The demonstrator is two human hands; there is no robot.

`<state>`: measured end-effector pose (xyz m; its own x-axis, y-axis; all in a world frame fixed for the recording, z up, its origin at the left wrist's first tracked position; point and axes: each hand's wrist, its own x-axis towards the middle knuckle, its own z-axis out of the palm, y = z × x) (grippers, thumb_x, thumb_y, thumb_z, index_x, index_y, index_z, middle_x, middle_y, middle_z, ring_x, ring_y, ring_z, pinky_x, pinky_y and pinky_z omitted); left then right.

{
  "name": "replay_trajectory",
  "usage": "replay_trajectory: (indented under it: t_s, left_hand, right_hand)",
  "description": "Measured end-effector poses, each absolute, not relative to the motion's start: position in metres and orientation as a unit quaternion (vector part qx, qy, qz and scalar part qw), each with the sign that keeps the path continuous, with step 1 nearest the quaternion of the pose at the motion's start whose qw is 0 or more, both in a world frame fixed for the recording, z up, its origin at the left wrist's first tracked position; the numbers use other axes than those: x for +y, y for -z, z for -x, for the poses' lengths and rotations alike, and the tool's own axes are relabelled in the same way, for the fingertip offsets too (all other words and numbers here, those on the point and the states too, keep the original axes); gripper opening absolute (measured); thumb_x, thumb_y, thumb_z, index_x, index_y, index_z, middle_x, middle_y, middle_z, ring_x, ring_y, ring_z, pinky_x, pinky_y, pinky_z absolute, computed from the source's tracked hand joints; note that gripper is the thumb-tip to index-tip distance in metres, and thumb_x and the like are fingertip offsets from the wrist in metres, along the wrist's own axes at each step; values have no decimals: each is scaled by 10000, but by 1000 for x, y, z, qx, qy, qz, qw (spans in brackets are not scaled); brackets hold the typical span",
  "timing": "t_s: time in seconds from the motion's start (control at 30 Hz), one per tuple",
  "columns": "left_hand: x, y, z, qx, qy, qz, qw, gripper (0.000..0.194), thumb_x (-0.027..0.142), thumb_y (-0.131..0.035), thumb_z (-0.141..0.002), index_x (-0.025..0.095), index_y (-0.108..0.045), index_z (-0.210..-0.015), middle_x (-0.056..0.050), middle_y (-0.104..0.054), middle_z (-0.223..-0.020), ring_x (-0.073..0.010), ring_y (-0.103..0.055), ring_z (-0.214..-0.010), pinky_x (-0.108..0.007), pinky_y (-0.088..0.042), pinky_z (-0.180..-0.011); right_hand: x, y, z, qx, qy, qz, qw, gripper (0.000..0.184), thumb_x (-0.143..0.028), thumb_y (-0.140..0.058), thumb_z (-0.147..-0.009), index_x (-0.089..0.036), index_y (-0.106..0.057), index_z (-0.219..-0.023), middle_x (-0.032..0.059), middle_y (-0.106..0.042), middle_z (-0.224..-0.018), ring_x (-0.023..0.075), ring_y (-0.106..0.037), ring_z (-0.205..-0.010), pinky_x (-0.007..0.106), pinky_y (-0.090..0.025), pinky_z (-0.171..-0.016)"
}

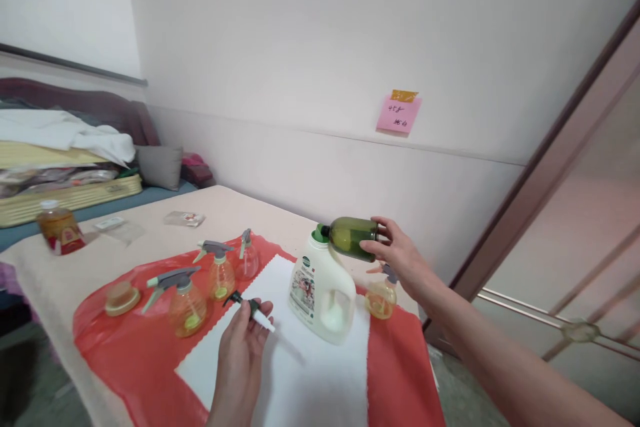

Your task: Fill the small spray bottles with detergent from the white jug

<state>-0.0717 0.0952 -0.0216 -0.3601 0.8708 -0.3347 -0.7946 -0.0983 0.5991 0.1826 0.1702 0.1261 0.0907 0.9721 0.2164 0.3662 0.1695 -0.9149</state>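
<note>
My right hand (395, 243) grips the base end of a green translucent bottle (350, 237), tipped on its side. The bottle's dark neck is at the open green-rimmed mouth of a large white jug (320, 287) with a handle and a printed label. Whether the neck sits inside the mouth or only against it I cannot tell. Lower down, my left hand (245, 330) is closed around a black pump head (254, 307) with a white stem and a thin clear tube pointing down to the right. Beneath the jug lies a white cloth (300, 387).
Spray bottles (187, 310) stand left of the jug on a red plastic sheet (115, 347); another spray bottle (381, 299) is at its right. A small round-based object (121, 298), clear packets (185, 218) and an amber bottle (60, 227) are further left. A wall (280, 167) runs behind the table.
</note>
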Motion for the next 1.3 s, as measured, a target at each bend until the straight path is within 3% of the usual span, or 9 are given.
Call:
replay_trajectory:
  t_s: [0.1,0.2,0.3,0.53,0.8,1.07,1.2,1.3]
  left_hand:
    - [93,23,71,353,-743,-59,565,167,278,-602,-904,135,-689,-910,-114,-718,-926,-197,-705,-929,-289,-580,-764]
    - [91,23,71,345,-745,-63,567,163,284,-617,-895,138,-690,-903,-107,-706,-936,-199,-696,-949,-293,-580,-771]
    - [91,21,72,345,-746,-54,567,155,275,-618,-894,137,-690,-892,-102,-701,-929,-198,-697,-941,-300,-581,-773]
    - [94,21,74,351,-742,-31,571,156,260,-597,-908,134,-688,-901,-109,-711,-908,-186,-702,-906,-292,-579,-759]
    - [92,17,75,343,-746,-32,570,165,263,-589,-913,135,-692,-893,-110,-716,-893,-184,-704,-904,-292,-577,-773]
    - [92,15,74,341,-747,-30,570,152,248,-593,-909,137,-690,-873,-91,-711,-870,-175,-703,-879,-291,-578,-771]
    - [91,16,73,346,-743,-37,572,154,257,-597,-906,139,-693,-882,-87,-708,-881,-179,-702,-892,-298,-579,-781]
    - [90,18,71,341,-745,-52,571,149,264,-609,-899,141,-693,-885,-87,-706,-899,-182,-700,-915,-294,-577,-790]
  right_hand:
    - [172,-142,-177,-639,-261,578,436,676,-459,-743,-670,-359,-499,-1293,77,-577,-1262,270,-619,-966,362,-538,-620]
    - [176,-161,-167,-678,-202,589,390,715,-455,-753,-657,-351,-494,-1314,79,-561,-1292,282,-580,-1064,404,-529,-773]
    - [186,-182,-155,-704,-158,602,343,762,-464,-764,-637,-292,-475,-1321,97,-590,-1256,278,-580,-1049,433,-483,-874]
    - [215,-218,-131,-731,-123,619,261,566,-521,-720,-651,-236,-579,-1120,97,-669,-1099,249,-613,-909,365,-485,-739]
    - [226,-229,-113,-750,-86,614,228,542,-508,-710,-656,-236,-609,-1114,90,-671,-1102,247,-611,-919,340,-468,-714]
    - [212,-221,-116,-737,-85,613,272,549,-488,-722,-647,-253,-617,-1131,92,-651,-1138,278,-585,-1001,397,-458,-821]
    - [200,-205,-128,-711,-125,599,346,625,-486,-748,-644,-275,-584,-1209,79,-634,-1196,274,-575,-1065,421,-442,-918]
    - [189,-179,-144,-662,-180,590,426,725,-536,-750,-652,-308,-521,-1301,90,-582,-1290,286,-575,-1108,430,-476,-908]
